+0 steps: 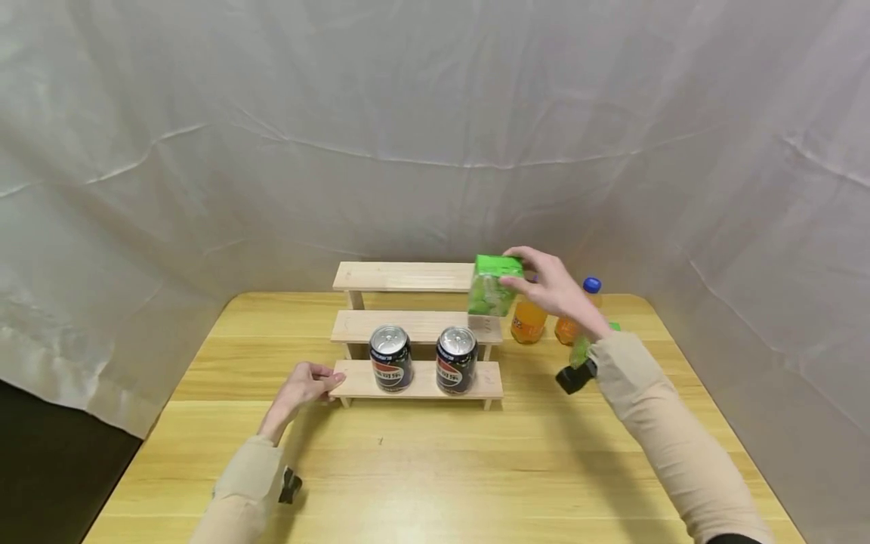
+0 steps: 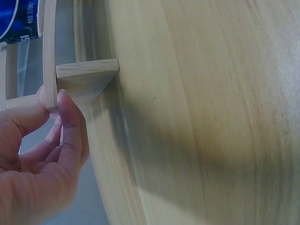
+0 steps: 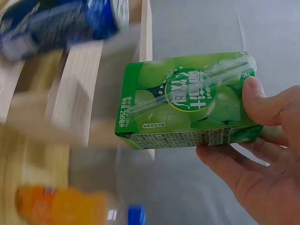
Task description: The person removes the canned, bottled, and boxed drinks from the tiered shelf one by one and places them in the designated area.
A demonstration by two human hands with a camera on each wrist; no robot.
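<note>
A green grape juice carton (image 3: 187, 96) is gripped in my right hand (image 1: 553, 285), thumb on one side and fingers on the other. In the head view the carton (image 1: 494, 285) is held over the right end of the wooden three-step rack (image 1: 381, 325). My left hand (image 1: 307, 385) pinches the left end of the rack's lowest step, thumb and fingers on either face of the board (image 2: 50, 61) in the left wrist view. On that step stand two dark cola cans, a left one (image 1: 390, 363) and a right one (image 1: 456, 364).
Right of the rack stand two orange soda bottles with blue caps, one (image 1: 528, 321) near it and another (image 1: 567, 330) partly behind my right arm. Something green (image 1: 580, 352) shows beside my right wrist. Grey cloth (image 1: 435, 204) hangs behind the wooden table (image 1: 421, 483).
</note>
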